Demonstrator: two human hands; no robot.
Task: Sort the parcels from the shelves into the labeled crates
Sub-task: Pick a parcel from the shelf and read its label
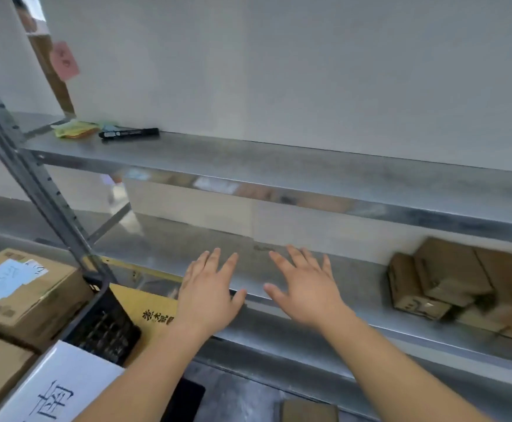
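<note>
Both my hands reach out flat over the front of the middle metal shelf. My left hand and my right hand have spread, straight fingers and hold nothing. A cluster of brown cardboard parcels lies on the same shelf at the right, well apart from my right hand. At the lower left stands a black plastic crate with a white paper label on its rim. A yellow-brown parcel with black characters sits inside the crate.
Taped cardboard boxes are stacked at the far left. On the upper shelf lie a black marker and coloured sticky notes. A grey shelf upright slants down the left. A small brown parcel lies below.
</note>
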